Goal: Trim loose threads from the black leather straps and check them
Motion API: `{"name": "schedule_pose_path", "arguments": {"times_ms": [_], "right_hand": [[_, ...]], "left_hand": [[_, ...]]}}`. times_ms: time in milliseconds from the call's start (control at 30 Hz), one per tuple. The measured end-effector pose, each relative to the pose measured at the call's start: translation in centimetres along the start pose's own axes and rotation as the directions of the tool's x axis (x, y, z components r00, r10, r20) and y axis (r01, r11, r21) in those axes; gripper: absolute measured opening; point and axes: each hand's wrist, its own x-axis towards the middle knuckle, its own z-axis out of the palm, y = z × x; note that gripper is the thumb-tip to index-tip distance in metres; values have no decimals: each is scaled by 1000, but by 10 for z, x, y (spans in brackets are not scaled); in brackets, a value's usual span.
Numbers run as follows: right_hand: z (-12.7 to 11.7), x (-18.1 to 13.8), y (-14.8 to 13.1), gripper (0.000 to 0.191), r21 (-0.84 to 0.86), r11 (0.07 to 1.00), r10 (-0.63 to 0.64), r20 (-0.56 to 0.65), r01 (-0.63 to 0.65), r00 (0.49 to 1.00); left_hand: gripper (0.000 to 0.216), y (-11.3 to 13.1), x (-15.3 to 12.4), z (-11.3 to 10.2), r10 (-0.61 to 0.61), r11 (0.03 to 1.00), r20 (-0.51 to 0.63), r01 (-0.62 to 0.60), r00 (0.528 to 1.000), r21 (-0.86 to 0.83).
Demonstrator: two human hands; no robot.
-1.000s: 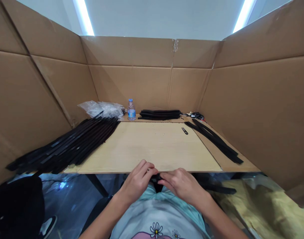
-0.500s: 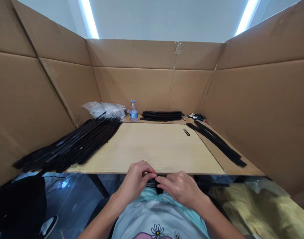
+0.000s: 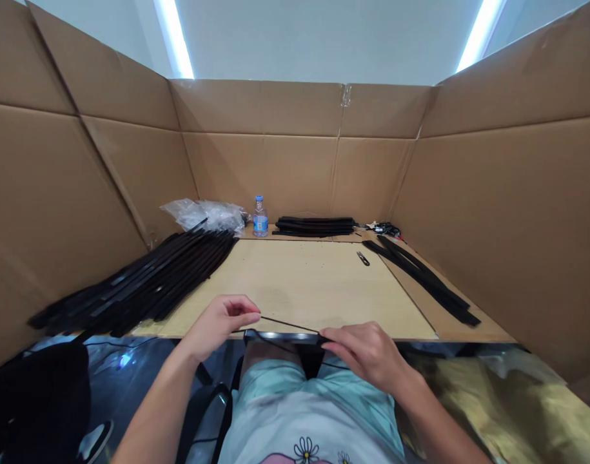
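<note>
A thin black cord (image 3: 289, 323) runs taut between my hands at the table's front edge. My left hand (image 3: 224, 325) is closed, pinching the cord's left end between thumb and fingers. My right hand (image 3: 365, 353) is closed on the end of a flat, dark, shiny strip (image 3: 282, 337), where the cord meets it. The strip lies just below the cord, and its far end near my left hand looks free. Looser lengths of cord hang beneath both hands. What my right fingertips cover is hidden.
Many black strips (image 3: 149, 277) lie heaped on the left, beside a clear plastic bag (image 3: 205, 214) and a water bottle (image 3: 260, 218). More strips (image 3: 314, 225) are stacked at the back. Small thread snips (image 3: 363, 258) and two long strips (image 3: 423, 277) lie right. Cardboard walls (image 3: 260, 106) surround the table.
My hands were close together at the table edge; now they are apart, the left drawn leftward and up. The cord between them has come into view, stretched out.
</note>
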Motion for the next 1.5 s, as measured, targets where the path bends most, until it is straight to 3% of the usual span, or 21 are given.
{"name": "schedule_pose_path", "arguments": {"times_ms": [100, 300, 400, 467, 533, 667, 800, 867, 967, 1033, 1133, 1200, 1300, 1500], "right_hand": [[-5, -1, 2, 18, 62, 998, 3, -65, 1, 998], [-14, 0, 0, 14, -22, 999, -48, -107, 45, 993], [-16, 1, 4, 16, -145, 988, -51, -56, 43, 997], [-16, 0, 7, 18, -185, 982, -36, -29, 30, 999], [-14, -1, 10, 20, -193, 981, -27, -16, 24, 999], [-11, -4, 13, 20, -192, 981, -44, -44, 35, 998], [-12, -4, 15, 19, -216, 975, -63, -66, 48, 996], [-13, -3, 15, 17, -205, 977, -80, -89, 61, 993], [-15, -1, 12, 16, -144, 986, -102, -135, 82, 986], [-15, 0, 8, 17, -88, 991, -111, -162, 97, 981], [-12, 1, 0, 20, 5, 995, -99, -199, 102, 975], [-10, 2, -6, 20, 64, 994, -70, -225, 87, 972], [-9, 4, -14, 20, 119, 990, -47, -262, 80, 964], [-11, 7, -27, 23, 192, 975, -52, -285, 110, 957]], "left_hand": [[24, -9, 6, -7, -6, 1000, -44, 6, 999, -4], [18, -14, 7, -6, -41, 993, 186, 19, 982, 119], [22, -10, 2, -12, 56, 982, 53, -45, 997, -182], [26, -7, -1, -16, 101, 879, -72, -123, 992, -461], [28, -6, -2, -19, 110, 752, -102, -150, 989, -642], [22, -5, -1, -20, 50, 661, -78, -91, 996, -745], [23, -7, -3, -26, 87, 529, -151, -174, 985, -831], [20, -10, -3, -30, 112, 590, -141, -180, 984, -787], [11, -15, 1, -30, 45, 875, -32, -55, 998, -481], [11, -16, 4, -21, 25, 985, 3, -24, 1000, -173], [17, -8, 0, 6, 186, 978, 82, -192, 979, 75], [26, 0, -8, 29, 308, 949, 216, -314, 927, -10], [30, 11, -23, 60, 354, 914, 334, -248, 874, -321], [8, 11, -35, 91, 365, 813, 202, -206, 909, -544]]}}
